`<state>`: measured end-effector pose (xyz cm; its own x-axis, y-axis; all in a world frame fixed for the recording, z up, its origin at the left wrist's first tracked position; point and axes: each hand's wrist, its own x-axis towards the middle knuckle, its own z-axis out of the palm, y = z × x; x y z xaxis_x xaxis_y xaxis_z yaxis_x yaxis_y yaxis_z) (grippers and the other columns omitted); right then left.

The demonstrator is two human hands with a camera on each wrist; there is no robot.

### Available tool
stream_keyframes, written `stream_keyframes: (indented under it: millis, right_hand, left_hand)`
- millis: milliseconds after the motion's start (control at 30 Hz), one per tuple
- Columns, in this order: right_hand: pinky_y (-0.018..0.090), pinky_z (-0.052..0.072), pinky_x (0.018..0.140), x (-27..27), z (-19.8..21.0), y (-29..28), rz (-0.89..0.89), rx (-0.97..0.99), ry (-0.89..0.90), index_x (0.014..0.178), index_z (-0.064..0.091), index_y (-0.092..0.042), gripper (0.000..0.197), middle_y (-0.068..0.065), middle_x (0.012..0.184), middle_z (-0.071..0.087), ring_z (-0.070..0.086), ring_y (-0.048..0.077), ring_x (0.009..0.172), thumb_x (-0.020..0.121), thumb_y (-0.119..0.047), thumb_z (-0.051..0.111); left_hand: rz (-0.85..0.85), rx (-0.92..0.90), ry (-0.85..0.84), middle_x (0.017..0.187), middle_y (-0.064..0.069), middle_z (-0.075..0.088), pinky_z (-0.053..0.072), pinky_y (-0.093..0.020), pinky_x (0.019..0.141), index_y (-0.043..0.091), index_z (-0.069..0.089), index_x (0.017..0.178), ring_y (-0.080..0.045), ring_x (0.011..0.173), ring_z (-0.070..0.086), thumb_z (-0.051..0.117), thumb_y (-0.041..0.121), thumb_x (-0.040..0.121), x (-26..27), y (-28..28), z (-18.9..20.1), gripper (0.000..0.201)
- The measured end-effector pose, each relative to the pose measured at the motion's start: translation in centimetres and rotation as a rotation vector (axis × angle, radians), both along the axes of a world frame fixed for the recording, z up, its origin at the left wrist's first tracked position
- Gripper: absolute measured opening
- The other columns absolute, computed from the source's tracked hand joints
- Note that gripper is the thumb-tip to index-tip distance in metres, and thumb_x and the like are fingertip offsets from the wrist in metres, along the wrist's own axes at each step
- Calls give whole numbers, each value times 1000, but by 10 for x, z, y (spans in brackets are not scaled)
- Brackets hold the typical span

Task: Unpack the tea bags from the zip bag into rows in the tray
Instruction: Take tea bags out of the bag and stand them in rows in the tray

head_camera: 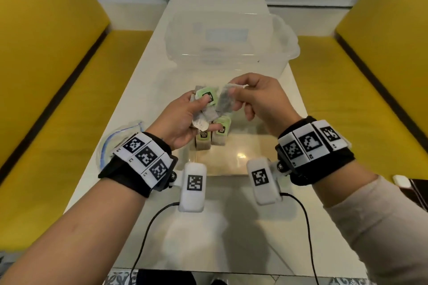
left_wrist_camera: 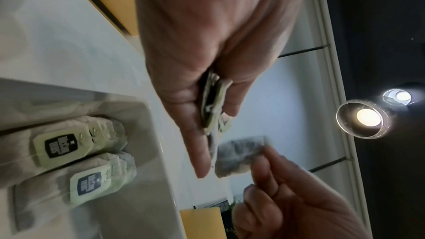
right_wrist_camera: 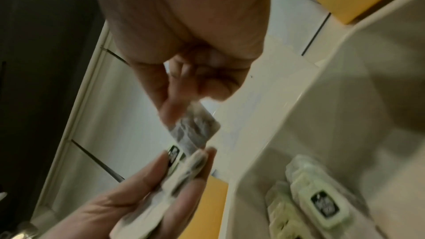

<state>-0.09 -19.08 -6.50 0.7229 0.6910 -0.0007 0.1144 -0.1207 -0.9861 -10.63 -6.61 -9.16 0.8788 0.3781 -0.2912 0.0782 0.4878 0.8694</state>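
Both hands hold tea bags above the tray.

The fingers (head_camera: 234, 92) of the right hand (head_camera: 259, 99) pinch a single grey tea bag (head_camera: 225, 102); the left hand (head_camera: 183, 118) curls its fingers round a small bunch of tea bags (head_camera: 203, 109) with green tags, touching that single one. Below them, two rows of tea bags (head_camera: 212, 136) stand at the far left of the clear tray (head_camera: 231, 169) on the white counter (head_camera: 143, 90). The emptied zip bag (head_camera: 115, 143) lies to the left, a clear plastic tub (head_camera: 231, 39) at the far end.
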Motion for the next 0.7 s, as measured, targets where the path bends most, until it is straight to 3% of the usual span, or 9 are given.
stream_keyframes:
  millis: [100,200,333,400,500,633,700]
  right_hand:
    - [23,41,46,16,5,2,80,-73,-54,78,64,-8,8,12,71,69,53,13,42,85,-12,63]
    - [23,49,54,29,8,6,146,-293,-379,76,60,-16,12,1,63,64,62,14,50,79,-17,72]
    - [31,49,67,42,14,14,290,-614,-810,113,55,-21,38,2,79,57,60,19,65,80,-7,67]
    - [31,45,68,47,19,19,314,-687,-944,113,57,-20,33,0,83,58,54,18,70,83,-10,66]
    - [27,42,70,53,23,26,344,-751,-966,100,67,-19,14,-5,78,58,54,17,72,89,-15,60]
    - [25,41,67,57,20,30,380,-748,-856,98,67,-14,13,-11,64,54,60,19,73,91,-17,56]
    - [24,39,65,56,18,31,389,-722,-863,98,68,-13,15,-10,65,54,57,17,71,92,-19,57]
  left_hand:
    - [15,4,12,119,-13,61,60,-39,66,9,49,124,-24,95,67,44,12,97,7,12,2,28]
    - [-3,47,4,110,-8,64,59,-40,69,10,50,124,-21,89,69,43,12,96,7,23,0,29]
    - [-90,149,38,109,-9,64,60,-38,69,4,47,128,-21,89,69,46,12,95,5,35,-2,34]
    - [-159,258,59,105,-9,64,60,-36,68,2,47,128,-21,90,67,47,11,94,5,38,-1,35]
    - [-214,449,93,104,-9,64,59,-36,69,2,50,122,-20,89,67,49,11,94,6,39,1,30]
    - [-266,610,96,118,10,57,59,-36,71,15,53,114,-17,92,67,51,9,93,9,33,5,22]
    - [-315,689,114,121,8,56,59,-40,74,18,53,114,-19,96,66,52,9,92,13,28,7,24]
